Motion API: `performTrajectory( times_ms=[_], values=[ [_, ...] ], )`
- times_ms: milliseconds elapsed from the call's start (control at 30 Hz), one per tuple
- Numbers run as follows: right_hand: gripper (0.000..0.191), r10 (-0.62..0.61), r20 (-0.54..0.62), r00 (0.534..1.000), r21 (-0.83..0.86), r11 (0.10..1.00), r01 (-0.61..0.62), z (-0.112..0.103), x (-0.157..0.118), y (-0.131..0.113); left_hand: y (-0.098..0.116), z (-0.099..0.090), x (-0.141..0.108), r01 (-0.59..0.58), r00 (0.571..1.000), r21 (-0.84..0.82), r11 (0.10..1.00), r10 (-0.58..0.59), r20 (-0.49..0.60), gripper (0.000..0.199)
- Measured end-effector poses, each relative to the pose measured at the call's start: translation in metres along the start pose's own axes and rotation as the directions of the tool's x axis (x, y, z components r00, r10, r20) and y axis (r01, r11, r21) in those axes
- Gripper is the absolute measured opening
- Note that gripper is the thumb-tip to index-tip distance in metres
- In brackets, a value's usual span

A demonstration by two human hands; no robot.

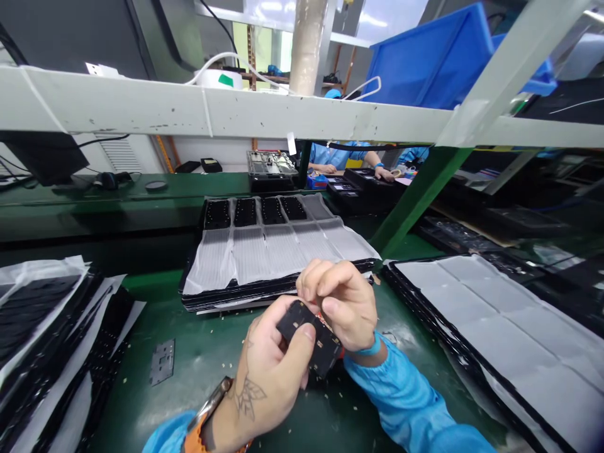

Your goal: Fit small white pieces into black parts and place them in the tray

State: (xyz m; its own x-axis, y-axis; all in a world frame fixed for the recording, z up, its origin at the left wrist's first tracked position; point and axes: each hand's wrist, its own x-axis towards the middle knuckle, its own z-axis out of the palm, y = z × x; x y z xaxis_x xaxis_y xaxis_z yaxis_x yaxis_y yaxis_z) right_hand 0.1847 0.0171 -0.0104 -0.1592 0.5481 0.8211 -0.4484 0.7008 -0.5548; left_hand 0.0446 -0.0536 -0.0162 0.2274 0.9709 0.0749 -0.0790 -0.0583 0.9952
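Note:
My left hand (271, 371) grips a flat black plate (321, 343) with small gold-coloured spots, its thumb lying across the face. My right hand (346, 302) is at the plate's upper right edge, fingers curled with thumb near the fingertips; anything between them is too small to make out. Something red shows behind the plate, under the right hand. A separate thin dark plate (163, 362) with cutouts lies on the green bench (198, 352) to the left. Tiny pale bits are scattered on the bench around the hands.
Ahead is a stack of black trays (255, 251) with white liners and black plates in its back row. More lined trays (500, 308) lie at right, another stack (42, 327) at left. A green post (419, 189) rises behind. Another person's hand (384, 173) shows across the bench.

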Motion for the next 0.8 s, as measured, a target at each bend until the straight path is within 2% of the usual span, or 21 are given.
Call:
performTrajectory(
  times_ms=[200,300,433,500,567,667,733,800],
  values=[
    [0.007,0.051,0.057,0.997,-0.127,0.991,-0.043,0.001,0.006,-0.008,0.001,-0.004,0.001,-0.056,0.993,0.164,0.985,0.071,-0.089,0.026],
    [0.011,0.135,0.021,0.991,-0.148,0.98,-0.131,0.002,0.007,-0.014,0.006,-0.007,0.002,-0.092,0.983,0.256,0.962,0.128,-0.128,0.024],
    [0.009,0.279,-0.014,0.96,-0.1,0.955,-0.279,0.005,0.006,-0.017,0.01,-0.01,0.003,-0.141,0.96,0.314,0.939,0.207,-0.189,0.019],
    [0.009,0.295,-0.019,0.955,-0.099,0.95,-0.295,0.006,0.005,-0.016,0.011,-0.011,0.004,-0.146,0.957,0.321,0.936,0.216,-0.194,0.02],
    [0.012,0.249,-0.017,0.968,-0.148,0.957,-0.249,0.006,0.003,-0.014,0.012,-0.012,0.005,-0.138,0.965,0.306,0.942,0.197,-0.17,0.025],
    [0.022,0.113,0.061,0.992,-0.34,0.936,-0.085,0.004,0.003,-0.017,0.014,-0.014,0.007,-0.094,0.986,0.212,0.973,0.12,-0.116,0.03],
    [0.028,0.031,0.175,0.984,-0.491,0.869,0.06,0.001,0.004,-0.021,0.015,-0.015,0.009,-0.05,0.995,0.141,0.989,0.062,-0.079,0.028],
    [0.03,0.003,0.28,0.96,-0.585,0.794,0.168,-0.002,0.007,-0.025,0.016,-0.016,0.012,-0.007,0.999,0.094,0.996,0.011,-0.04,0.025]
  ],
)
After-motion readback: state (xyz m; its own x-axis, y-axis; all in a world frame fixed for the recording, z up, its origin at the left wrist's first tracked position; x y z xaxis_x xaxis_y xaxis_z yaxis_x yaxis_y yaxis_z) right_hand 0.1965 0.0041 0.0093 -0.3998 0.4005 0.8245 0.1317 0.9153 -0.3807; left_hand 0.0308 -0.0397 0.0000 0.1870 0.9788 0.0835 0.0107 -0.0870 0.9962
